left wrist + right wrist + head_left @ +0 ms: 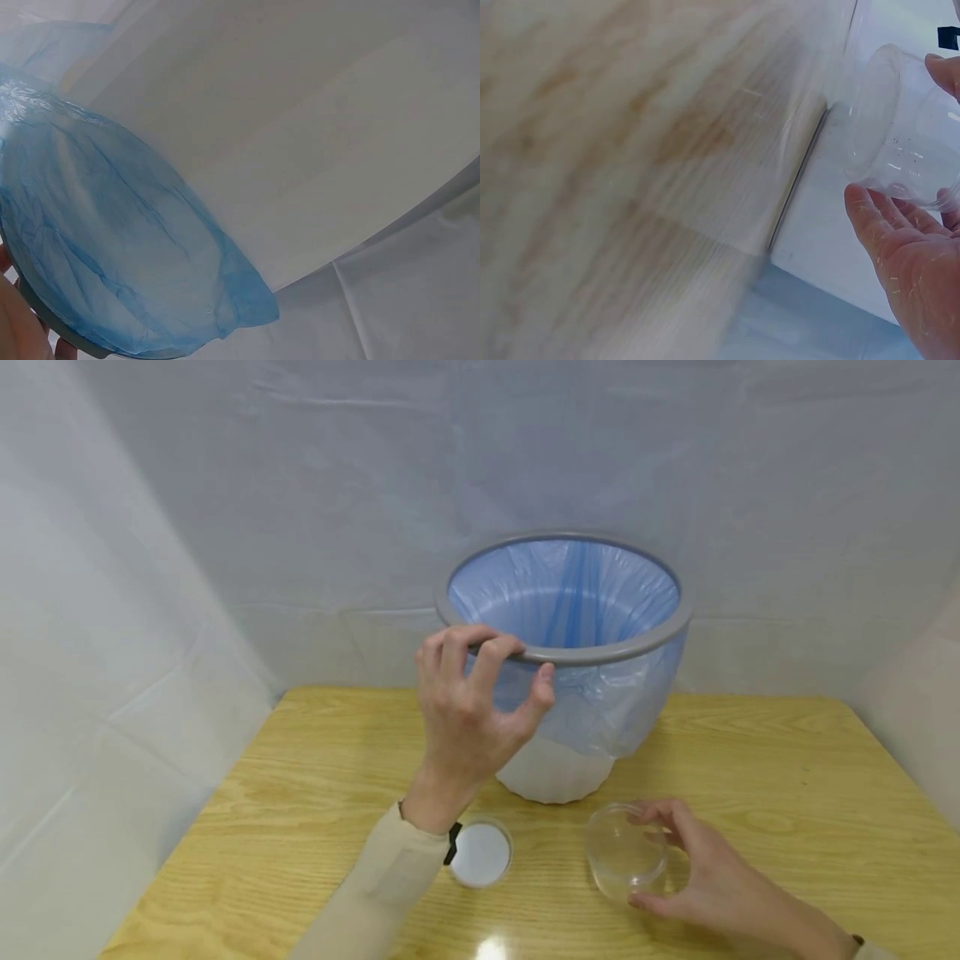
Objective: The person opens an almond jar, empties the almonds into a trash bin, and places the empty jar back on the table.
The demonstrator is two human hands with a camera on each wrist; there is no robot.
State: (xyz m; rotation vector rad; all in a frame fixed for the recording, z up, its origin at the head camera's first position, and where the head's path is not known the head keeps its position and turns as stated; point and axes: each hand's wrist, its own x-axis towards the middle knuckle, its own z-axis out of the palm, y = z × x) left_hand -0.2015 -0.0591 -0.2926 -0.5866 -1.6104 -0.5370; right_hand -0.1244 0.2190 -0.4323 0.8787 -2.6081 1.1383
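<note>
A white wastebasket (555,774) stands upright on the table, lined with a blue plastic bag (581,714) that folds down over its outside under a grey rim ring (615,652). My left hand (468,697) grips the near left of that ring, fingers over the top and thumb at the outer side. The left wrist view shows the bag (127,247) close up, with only part of the hand (22,322) at the ring. To the right, my right hand (705,868) holds a clear round plastic container (624,852) between thumb and fingers; nothing shows inside it.
A small white disc (481,855) with a pale rim lies on the wooden table (322,827) beside my left wrist. White sheeting (330,502) hangs behind the table and along both sides.
</note>
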